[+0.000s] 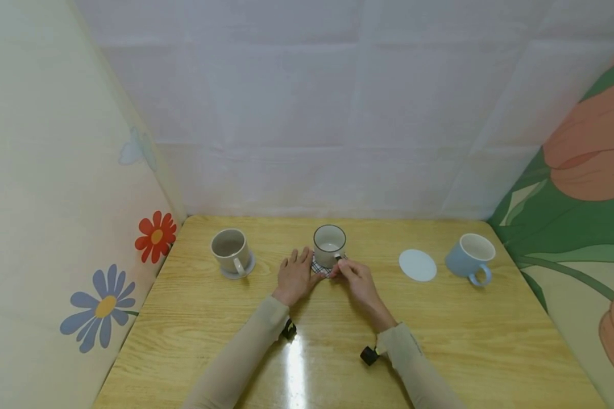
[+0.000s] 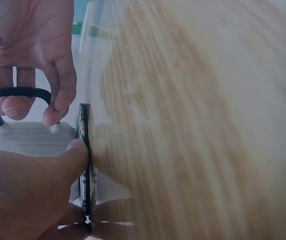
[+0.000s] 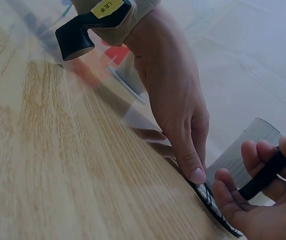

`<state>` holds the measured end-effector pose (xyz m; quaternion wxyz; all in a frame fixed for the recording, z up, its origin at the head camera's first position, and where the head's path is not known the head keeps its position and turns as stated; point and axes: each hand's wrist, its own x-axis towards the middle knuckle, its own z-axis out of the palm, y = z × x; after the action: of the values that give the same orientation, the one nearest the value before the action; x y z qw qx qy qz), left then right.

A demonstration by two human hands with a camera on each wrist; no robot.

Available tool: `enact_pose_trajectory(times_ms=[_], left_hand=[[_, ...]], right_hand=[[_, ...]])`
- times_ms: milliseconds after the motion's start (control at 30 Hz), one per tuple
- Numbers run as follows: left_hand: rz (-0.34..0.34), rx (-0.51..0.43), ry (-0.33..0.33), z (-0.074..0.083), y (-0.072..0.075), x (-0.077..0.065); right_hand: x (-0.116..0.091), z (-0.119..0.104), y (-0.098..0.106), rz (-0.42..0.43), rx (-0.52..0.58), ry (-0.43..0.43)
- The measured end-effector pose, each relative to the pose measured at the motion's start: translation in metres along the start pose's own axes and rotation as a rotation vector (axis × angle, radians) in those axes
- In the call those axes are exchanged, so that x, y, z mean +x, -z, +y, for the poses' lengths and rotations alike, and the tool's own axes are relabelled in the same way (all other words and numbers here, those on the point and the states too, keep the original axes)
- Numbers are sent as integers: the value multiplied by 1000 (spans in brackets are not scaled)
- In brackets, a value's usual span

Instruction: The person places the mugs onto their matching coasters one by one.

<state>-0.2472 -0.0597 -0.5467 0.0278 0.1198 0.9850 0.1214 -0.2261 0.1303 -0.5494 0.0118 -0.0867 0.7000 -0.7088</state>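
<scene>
A light grey mug [image 1: 330,243] with a dark rim and dark handle [image 2: 22,92] stands upright over a round checked coaster [image 1: 319,268]. My right hand [image 1: 359,284] has its fingers curled round the mug's handle, as the right wrist view shows. Beside the mug on the left, my left hand [image 1: 294,278] lies with fairly straight, spread fingers. Its thumb [image 3: 197,172] presses on the coaster's near edge, and its fingertips touch the side edge. The mug hides much of the coaster.
To the left, a beige mug [image 1: 230,250] stands on a grey coaster [image 1: 251,267]. A white round coaster [image 1: 417,265] lies on the right, with a blue mug [image 1: 463,260] beyond it. The wooden table [image 1: 184,341] meets a pale cloth wall [image 1: 286,176] at the back.
</scene>
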Motion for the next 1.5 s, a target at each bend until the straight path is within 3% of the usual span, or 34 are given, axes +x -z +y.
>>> enact_pose_trajectory(times_ms=[767,1500], left_hand=[[-3,-20,11,1,-1,-1],[19,-18,-6,0,-3,-1]], right_hand=[[-3,0,-1,13,40,-28],[-1,1,4,-27,0,-86]])
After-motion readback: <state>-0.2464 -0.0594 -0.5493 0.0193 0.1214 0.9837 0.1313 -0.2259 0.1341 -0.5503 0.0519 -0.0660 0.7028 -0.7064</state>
